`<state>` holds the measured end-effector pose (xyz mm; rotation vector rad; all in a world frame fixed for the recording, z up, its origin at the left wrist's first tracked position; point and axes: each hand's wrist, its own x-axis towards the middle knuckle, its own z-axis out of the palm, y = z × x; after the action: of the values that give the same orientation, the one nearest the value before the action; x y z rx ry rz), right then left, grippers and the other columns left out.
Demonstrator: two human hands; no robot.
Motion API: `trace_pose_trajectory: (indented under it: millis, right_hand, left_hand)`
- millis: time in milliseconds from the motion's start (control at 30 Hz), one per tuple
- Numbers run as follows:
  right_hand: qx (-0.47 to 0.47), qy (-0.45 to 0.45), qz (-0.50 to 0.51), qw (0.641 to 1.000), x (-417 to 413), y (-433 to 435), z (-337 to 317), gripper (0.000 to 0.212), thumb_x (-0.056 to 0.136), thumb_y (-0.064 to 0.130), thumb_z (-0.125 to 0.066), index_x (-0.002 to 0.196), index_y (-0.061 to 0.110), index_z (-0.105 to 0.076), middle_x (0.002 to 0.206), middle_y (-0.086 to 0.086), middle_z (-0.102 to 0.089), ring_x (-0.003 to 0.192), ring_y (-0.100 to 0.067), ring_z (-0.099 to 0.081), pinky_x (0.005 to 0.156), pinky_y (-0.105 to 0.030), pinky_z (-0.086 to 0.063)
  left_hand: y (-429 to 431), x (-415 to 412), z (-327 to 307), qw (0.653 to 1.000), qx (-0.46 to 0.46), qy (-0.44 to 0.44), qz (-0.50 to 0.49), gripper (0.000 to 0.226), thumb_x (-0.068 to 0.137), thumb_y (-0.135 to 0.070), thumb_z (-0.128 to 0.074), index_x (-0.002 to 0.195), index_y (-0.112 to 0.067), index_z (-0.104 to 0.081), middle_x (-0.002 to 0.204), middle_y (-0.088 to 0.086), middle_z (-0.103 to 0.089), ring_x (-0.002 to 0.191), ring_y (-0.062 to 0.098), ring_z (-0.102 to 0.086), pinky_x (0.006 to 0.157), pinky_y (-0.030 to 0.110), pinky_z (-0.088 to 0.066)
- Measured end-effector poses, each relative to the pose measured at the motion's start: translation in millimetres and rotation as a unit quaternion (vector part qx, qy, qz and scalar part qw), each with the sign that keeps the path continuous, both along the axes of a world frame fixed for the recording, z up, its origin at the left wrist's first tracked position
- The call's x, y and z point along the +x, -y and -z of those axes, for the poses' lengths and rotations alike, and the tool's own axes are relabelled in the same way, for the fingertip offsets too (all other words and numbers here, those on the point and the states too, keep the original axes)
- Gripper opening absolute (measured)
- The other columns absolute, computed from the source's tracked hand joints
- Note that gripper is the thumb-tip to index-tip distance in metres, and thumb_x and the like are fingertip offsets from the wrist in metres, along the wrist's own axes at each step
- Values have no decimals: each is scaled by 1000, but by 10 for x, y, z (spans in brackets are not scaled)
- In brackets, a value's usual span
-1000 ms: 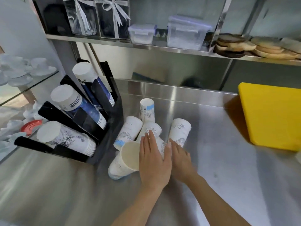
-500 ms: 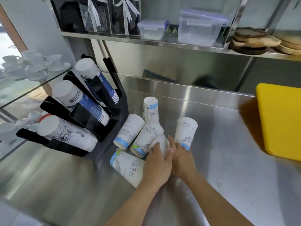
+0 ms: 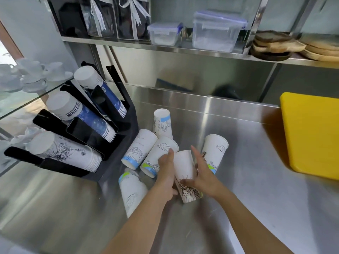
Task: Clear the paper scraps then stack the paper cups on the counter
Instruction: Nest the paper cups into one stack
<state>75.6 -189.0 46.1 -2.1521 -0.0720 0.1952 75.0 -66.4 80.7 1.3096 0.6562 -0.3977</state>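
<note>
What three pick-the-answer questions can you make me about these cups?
1. Where is the yellow board?
A. On the right of the counter.
B. Up on the shelf.
C. Inside the rack.

2. How many loose cups are on the counter?
A. Three.
B. Six.
C. Ten.

3. What are the two hands doing?
A. Lying flat on the counter.
B. Lifting the yellow board.
C. Pressing one white cup between them.

Answers:
1 A: it lies at the counter's right edge.
2 B: counting the held one, six show.
3 C: the left hand and right hand flank that cup.
</note>
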Motion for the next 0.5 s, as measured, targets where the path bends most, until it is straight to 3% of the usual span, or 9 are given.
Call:
trace_pose_trajectory:
  millis: [67,133,233,367,500]
  right_hand:
    - [12,28,0,1000,-1,15,-44,100,49,34,-78,123,62,-16,120,10,-43,108,-17,-45,96,-43,-44]
    - [32,60,14,998,7,15,-63,93,53,23,-82,116,53,-21,113,17,-39,105,-11,-43,93,-42,-44]
    - [34,69,38,996,-1,-10,-65,87,57,22,-84,111,42,-18,119,11,-39,105,-15,-47,90,-44,-47]
    - [-11,111,45,993,-51,0,17,69,70,24,-76,106,35,-18,118,5,-40,100,-21,-50,85,-49,-48]
    - [-33,126,13,991,-67,-10,49,73,73,20,-74,128,20,-25,128,7,-37,110,-17,-49,90,-45,-47]
  left_hand:
    - [-1,7,18,997,28,70,-30,27,86,-54,-45,103,-34,-48,108,3,-57,95,22,-56,91,57,-48]
    - [2,-2,13,984,90,151,-24,12,85,-43,-54,90,-34,-48,111,9,-57,94,23,-55,92,51,-49]
    - [-3,-75,1,952,166,259,3,15,82,-32,-62,84,-34,-47,113,11,-55,100,23,-55,91,37,-46]
    - [-46,-134,42,902,266,338,39,28,82,-16,-64,79,-33,-43,101,0,-49,87,3,-49,73,6,-38]
    - [-95,-84,61,904,259,337,52,25,83,-13,-61,91,-31,-45,109,2,-50,86,1,-47,72,11,-38]
